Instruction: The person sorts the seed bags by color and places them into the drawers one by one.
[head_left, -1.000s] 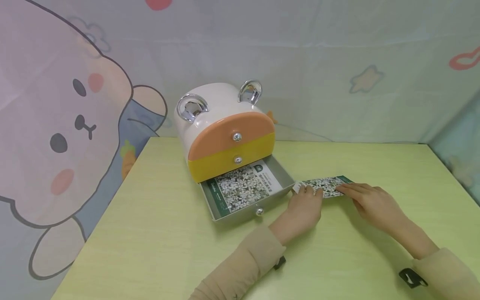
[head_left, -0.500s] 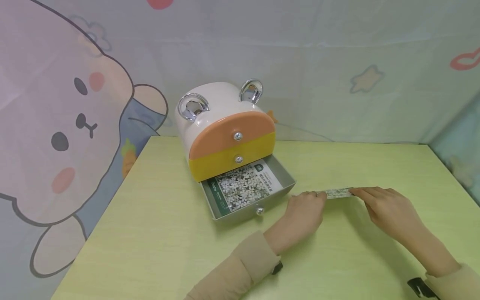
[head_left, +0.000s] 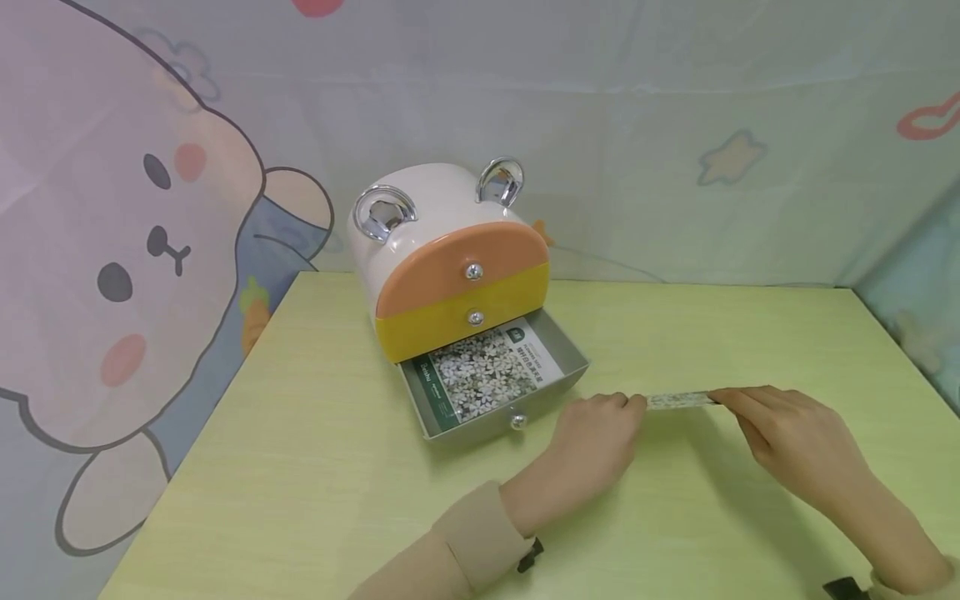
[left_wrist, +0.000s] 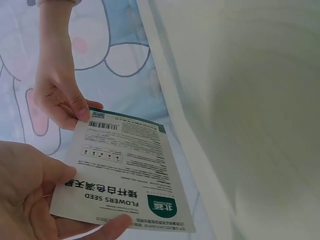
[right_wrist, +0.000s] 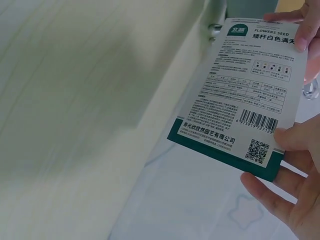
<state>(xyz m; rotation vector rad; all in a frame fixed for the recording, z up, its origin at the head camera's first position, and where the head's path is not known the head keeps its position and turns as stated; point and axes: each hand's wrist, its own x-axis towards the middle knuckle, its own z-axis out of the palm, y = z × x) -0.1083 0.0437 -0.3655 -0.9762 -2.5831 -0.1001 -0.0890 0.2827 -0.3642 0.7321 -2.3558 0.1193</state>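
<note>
A flower seed packet (head_left: 680, 401) is held above the table, seen almost edge-on in the head view. My left hand (head_left: 592, 442) pinches one end and my right hand (head_left: 798, 442) the other, thumbs on the printed back. Both wrist views show that back: "FLOWERS SEED" is by the left hand, the barcode and green band by the right. To the left, a second seed packet (head_left: 487, 375) with white flowers lies face up in the pulled-out grey bottom drawer (head_left: 468, 435) of a small animal-shaped cabinet (head_left: 438, 192).
Orange (head_left: 435, 275) and yellow (head_left: 435, 327) drawers above are closed, with round silver knobs. The cabinet has two chrome ears. Behind the light green table (head_left: 300, 467) hangs a printed cloth (head_left: 615, 167) with a cartoon animal.
The packet has lifted off the table and tilted from showing its flower front to nearly edge-on. Both hands have come nearer the table's front with it. The cabinet and drawer stay put.
</note>
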